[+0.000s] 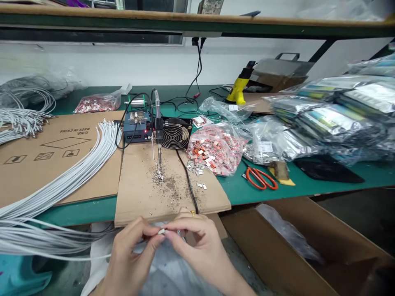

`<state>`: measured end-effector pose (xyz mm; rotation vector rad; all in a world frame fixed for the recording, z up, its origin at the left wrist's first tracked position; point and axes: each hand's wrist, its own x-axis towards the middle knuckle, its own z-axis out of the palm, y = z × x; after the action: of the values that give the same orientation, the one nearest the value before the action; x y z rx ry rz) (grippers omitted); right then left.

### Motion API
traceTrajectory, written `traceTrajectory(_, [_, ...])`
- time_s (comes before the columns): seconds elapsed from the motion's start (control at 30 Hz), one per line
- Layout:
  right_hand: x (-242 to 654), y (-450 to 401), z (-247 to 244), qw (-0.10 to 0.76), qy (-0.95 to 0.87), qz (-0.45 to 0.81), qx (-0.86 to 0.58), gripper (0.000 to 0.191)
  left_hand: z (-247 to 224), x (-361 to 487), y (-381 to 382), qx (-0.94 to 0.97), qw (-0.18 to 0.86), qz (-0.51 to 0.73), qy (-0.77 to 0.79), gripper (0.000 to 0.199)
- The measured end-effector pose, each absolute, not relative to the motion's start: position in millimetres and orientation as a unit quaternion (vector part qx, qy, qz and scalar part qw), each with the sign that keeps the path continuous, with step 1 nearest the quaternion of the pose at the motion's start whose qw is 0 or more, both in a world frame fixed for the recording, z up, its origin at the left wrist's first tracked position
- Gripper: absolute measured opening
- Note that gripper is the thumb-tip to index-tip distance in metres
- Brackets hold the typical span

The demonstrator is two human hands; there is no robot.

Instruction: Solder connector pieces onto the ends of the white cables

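Observation:
Low in the middle of the view, my left hand (132, 250) and my right hand (197, 238) meet fingertip to fingertip, both closed in a pinch. A small white piece (161, 231), apparently a cable end, shows between them. One white cable (100, 257) runs from the left into my left hand. What my right fingers pinch is too small and covered to name. Just beyond the hands lies a cardboard sheet (135, 193). Over it a soldering iron (159, 135) stands tip down in a holder, with solder scraps (159, 176) beneath.
Behind are a blue soldering station (135, 129), a fan (175, 135) and a solder spool (135, 102). Bagged small connectors (222, 144), orange-handled scissors (262, 179) and a yellow heat gun (238, 88) are rightward. White cable bundles (74, 168) lie left. An open carton (277, 246) stands below right.

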<state>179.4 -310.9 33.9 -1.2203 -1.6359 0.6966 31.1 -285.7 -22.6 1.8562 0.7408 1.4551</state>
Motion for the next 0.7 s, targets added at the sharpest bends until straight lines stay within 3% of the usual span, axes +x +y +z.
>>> traceTrajectory(0.1, [181,-311,34,0.471,-0.666,0.296,-0.497,0.013,-21,33,-286,0.718,0.277,0.574,0.279,0.011])
traceTrajectory(0.43, [183,-310,42,0.453,-0.692,0.297,-0.477,0.018,-19,32,-287,0.717,0.264,0.584,0.275,0.014])
traceTrajectory(0.53, [181,-308,36,0.489,-0.64,0.371,-0.462,0.015,-19,34,-287,0.715,0.265,0.591,0.262,0.019])
traceTrajectory(0.63, [171,-306,20,0.565,-0.488,0.52,-0.416,0.005,-19,38,-287,0.676,0.336,0.603,0.258,0.017])
traceTrajectory(0.7, [162,-306,8,0.587,-0.406,0.578,-0.394,0.021,-18,40,-288,0.636,0.434,0.582,0.261,0.013])
